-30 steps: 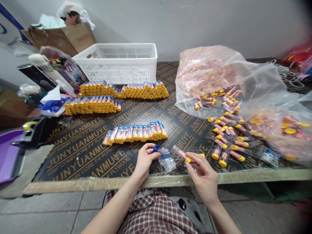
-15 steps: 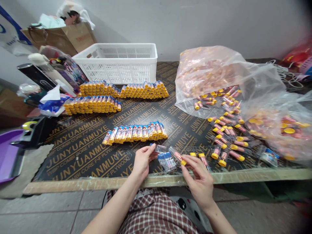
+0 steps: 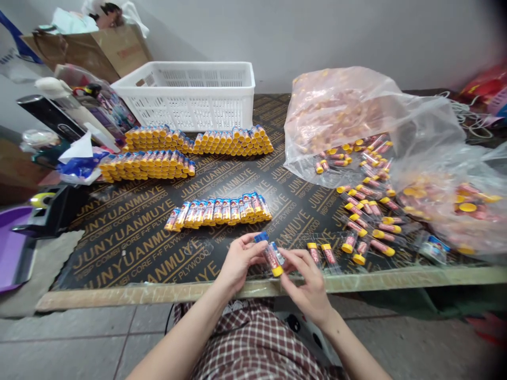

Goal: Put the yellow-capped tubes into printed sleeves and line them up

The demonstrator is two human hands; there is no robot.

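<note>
Near the front edge of the bench (image 3: 158, 292), the left hand (image 3: 236, 262) pinches blue film (image 3: 260, 237) at the far end of a yellow-capped tube (image 3: 273, 259); I cannot tell whether the right hand (image 3: 307, 274) grips it, but keeping film and tube aligned should prevent creasing.

Black printed tabletop (image 3: 237, 175) under a white basket (image 3: 194, 108), tube stacks (image 3: 217, 211), loose tubes (image 3: 383, 248), clear bags (image 3: 344, 105)
</note>
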